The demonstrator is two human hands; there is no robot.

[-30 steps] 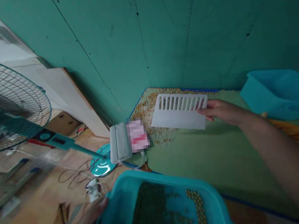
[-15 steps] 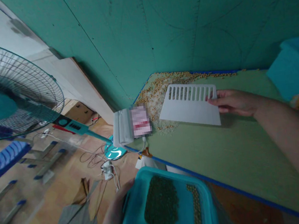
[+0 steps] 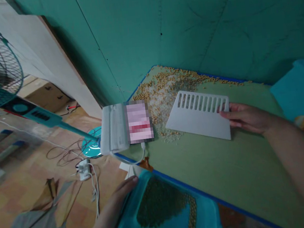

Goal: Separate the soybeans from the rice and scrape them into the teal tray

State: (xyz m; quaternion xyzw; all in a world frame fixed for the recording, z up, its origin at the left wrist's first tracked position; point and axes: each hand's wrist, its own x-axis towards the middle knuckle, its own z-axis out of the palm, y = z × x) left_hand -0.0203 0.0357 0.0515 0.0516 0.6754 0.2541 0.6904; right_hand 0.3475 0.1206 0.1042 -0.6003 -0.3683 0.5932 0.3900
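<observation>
My right hand (image 3: 241, 117) pinches the right end of a white slotted scraper (image 3: 198, 121), which is over the green tabletop (image 3: 198, 171). Left of and behind the scraper lies a spread pile of yellow beans (image 3: 164, 79) mixed with white grains (image 3: 157, 100). Below the table's front edge, my left hand (image 3: 117, 201) grips the left rim of a teal plastic tub (image 3: 205, 211). Inside the tub are small dark green beans (image 3: 157, 202) and a band of yellow beans (image 3: 191, 216). The left hand's fingers are partly hidden by the tub.
A white holder (image 3: 112, 128) with a blurred-out screen and a cable stands at the table's left corner. A fan (image 3: 38, 117) is on the left, near a power strip (image 3: 84, 169) on the floor. A blue bin (image 3: 301, 88) is at the right. A green wall (image 3: 136, 31) backs the table.
The view has shifted, so the fan and holder appear farther left. The tub has tipped, and its dark green beans have slid against the yellow ones. Both hands keep their holds.
</observation>
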